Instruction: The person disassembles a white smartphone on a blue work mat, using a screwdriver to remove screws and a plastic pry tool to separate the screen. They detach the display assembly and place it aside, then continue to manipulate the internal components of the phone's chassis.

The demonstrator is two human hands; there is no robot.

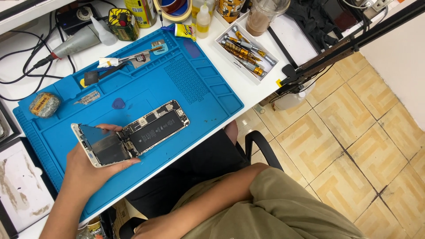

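An opened phone body [157,126] lies on the blue work mat [199,84], its battery and circuit board showing. Its screen panel [99,144] is swung open at the left end. My left hand [84,170] grips that panel by its edges and holds it tilted up. My right hand [148,229] is down below the desk edge at the bottom of the view. It is partly cut off, and I cannot see its fingers well or whether it holds anything.
A white tray of screwdrivers [241,48] sits at the back right. Tweezers [133,56], a blue pick [118,104] and a razor blade [90,97] lie on the mat. Bottles and tins line the back. A black lamp arm [354,42] clamps to the desk; a chair armrest [261,146] is below.
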